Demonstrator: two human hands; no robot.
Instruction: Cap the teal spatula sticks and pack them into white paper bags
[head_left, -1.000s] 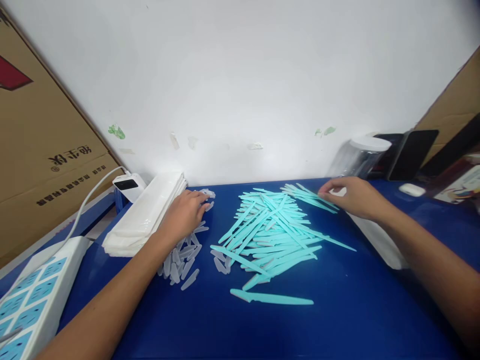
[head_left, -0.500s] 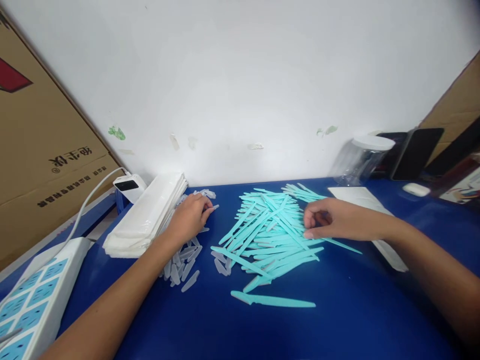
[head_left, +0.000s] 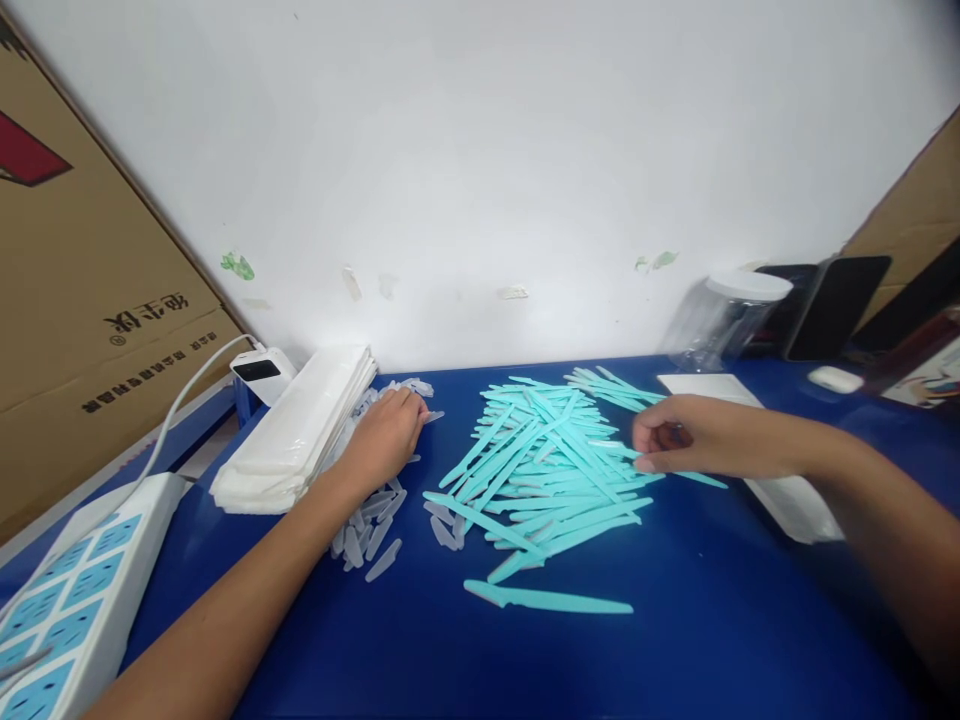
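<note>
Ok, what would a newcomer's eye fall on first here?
Most likely the heap of turquoise sticks in the middle of the blue table, with the right hand at its right edge. Next, perhaps, the small cloudy pieces around the left hand, beside a stack of white packets.

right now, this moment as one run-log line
left hand: at translucent pieces | right hand: at turquoise pile, right side | grips: unclear | lone stick: in front of pile

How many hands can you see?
2: the left hand by the small clear pieces, and the right hand at the right edge of the turquoise pile. No other hands show.
</note>
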